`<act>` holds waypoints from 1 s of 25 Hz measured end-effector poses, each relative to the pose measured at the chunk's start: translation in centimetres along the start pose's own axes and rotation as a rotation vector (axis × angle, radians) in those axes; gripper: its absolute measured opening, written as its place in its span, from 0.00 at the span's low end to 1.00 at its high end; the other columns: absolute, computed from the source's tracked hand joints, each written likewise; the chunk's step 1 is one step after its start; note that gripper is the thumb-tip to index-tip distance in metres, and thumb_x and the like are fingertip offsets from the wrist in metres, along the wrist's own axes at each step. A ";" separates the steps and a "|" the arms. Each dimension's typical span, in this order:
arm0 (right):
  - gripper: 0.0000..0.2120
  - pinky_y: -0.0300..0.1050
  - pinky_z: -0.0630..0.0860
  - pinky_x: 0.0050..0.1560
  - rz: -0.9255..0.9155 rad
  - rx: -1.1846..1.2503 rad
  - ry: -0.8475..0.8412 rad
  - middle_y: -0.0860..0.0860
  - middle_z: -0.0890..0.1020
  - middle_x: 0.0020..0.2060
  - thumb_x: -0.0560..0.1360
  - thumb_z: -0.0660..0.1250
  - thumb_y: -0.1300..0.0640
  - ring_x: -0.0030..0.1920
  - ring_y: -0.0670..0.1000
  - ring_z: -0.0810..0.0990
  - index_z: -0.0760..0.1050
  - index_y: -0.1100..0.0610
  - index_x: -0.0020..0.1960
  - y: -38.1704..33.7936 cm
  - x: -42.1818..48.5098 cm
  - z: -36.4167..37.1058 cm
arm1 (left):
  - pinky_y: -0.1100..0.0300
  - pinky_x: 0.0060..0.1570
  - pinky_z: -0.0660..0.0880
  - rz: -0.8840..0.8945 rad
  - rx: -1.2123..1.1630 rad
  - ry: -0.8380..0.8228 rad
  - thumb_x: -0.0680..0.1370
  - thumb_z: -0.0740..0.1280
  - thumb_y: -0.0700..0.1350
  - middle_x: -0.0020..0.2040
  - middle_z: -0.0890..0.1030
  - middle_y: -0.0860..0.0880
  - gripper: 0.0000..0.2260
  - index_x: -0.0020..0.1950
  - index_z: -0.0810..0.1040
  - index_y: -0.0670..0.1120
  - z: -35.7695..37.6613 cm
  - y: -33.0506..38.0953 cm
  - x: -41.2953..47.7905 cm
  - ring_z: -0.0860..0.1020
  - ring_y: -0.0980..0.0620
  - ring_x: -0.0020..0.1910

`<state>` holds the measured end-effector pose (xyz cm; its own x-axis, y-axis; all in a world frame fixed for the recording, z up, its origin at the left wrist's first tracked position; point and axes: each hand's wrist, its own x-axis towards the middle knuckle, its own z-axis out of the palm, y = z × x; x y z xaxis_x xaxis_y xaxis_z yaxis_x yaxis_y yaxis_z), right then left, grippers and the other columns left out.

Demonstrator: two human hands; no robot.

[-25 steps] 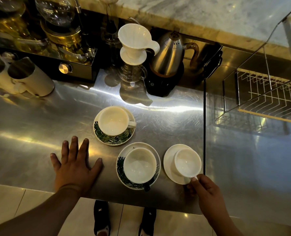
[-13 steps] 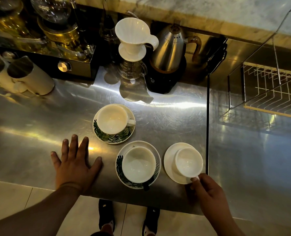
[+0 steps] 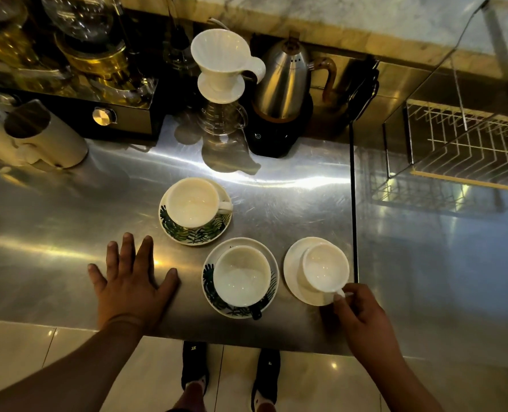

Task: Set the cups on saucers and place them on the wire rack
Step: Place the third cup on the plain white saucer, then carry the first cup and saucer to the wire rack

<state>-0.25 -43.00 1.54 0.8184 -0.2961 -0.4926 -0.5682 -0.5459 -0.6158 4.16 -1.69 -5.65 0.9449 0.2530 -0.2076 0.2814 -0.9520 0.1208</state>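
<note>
1. Pinching the handle of the small white cup [image 3: 325, 267], the right hand [image 3: 362, 316] has thumb and fingertips closed on it at the cup's near side. Whether the cup's base bears fully on the plain saucer [image 3: 294, 275] cannot be told.
2. That cup sits off-centre, toward the saucer's right rim and close to the dark seam [image 3: 353, 203] in the steel counter [image 3: 68, 218].
3. Flat on the counter, the left hand [image 3: 128, 281] has its fingers spread and holds nothing, apart from the crockery.
4. Leftward, the middle cup [image 3: 242, 275] and far cup [image 3: 191, 202] each stand on a leaf-patterned saucer, so all 3 look paired. The wire rack [image 3: 469, 150] is well apart at the far right, with none of the 3 on it yet.
5. Likely trouble: lifted as it lies, the off-centre cup could tilt its saucer or slide off the rim. A thin handle pinch could also let the cup swing, and the middle saucer just beside leaves little room for fingers.
</note>
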 end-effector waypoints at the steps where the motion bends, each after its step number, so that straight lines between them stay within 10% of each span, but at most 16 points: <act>1: 0.09 0.42 0.76 0.38 0.007 0.008 0.039 0.41 0.83 0.45 0.79 0.67 0.43 0.44 0.45 0.82 0.69 0.37 0.56 0.1 -0.5 0.0 | 0.33 0.76 0.42 0.004 -0.002 -0.002 0.75 0.51 0.72 0.84 0.49 0.47 0.39 0.82 0.51 0.57 -0.2 0.1 -0.1 0.43 0.44 0.83; 8: 0.07 0.34 0.70 0.30 -0.138 -0.125 0.204 0.41 0.79 0.34 0.78 0.66 0.42 0.37 0.41 0.80 0.69 0.38 0.45 -0.1 -4.9 2.0 | 0.35 0.76 0.40 0.028 -0.033 -0.063 0.76 0.49 0.70 0.84 0.50 0.45 0.38 0.82 0.53 0.53 -1.5 0.4 -0.7 0.42 0.43 0.82; 14: 0.06 0.45 0.81 0.39 -0.180 -0.114 -0.031 0.42 0.83 0.40 0.77 0.65 0.44 0.42 0.39 0.80 0.73 0.37 0.54 -2.6 -4.7 7.3 | 0.49 0.61 0.74 0.513 -0.124 0.051 0.77 0.60 0.60 0.61 0.83 0.45 0.21 0.58 0.83 0.48 -1.9 1.2 -1.8 0.79 0.45 0.60; 21: 0.17 0.45 0.78 0.44 -0.034 0.064 -0.071 0.39 0.81 0.43 0.77 0.65 0.46 0.45 0.37 0.79 0.71 0.42 0.66 -4.6 -2.5 10.1 | 0.60 0.49 0.73 0.398 -0.379 -0.176 0.75 0.68 0.61 0.64 0.81 0.53 0.30 0.76 0.66 0.59 -2.9 4.6 -1.9 0.79 0.56 0.54; 25: 0.19 0.49 0.81 0.49 0.004 0.110 -0.087 0.39 0.80 0.46 0.77 0.65 0.48 0.47 0.39 0.79 0.70 0.44 0.68 -5.2 -2.0 10.6 | 0.54 0.58 0.77 0.330 -0.423 -0.303 0.77 0.68 0.59 0.71 0.78 0.52 0.33 0.79 0.60 0.60 -2.9 6.1 -1.7 0.79 0.50 0.64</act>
<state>0.14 -31.19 -0.76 0.8085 -0.2265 -0.5431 -0.5810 -0.4542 -0.6754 4.78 -7.39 -1.75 0.9216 -0.1622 -0.3527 0.0832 -0.8049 0.5875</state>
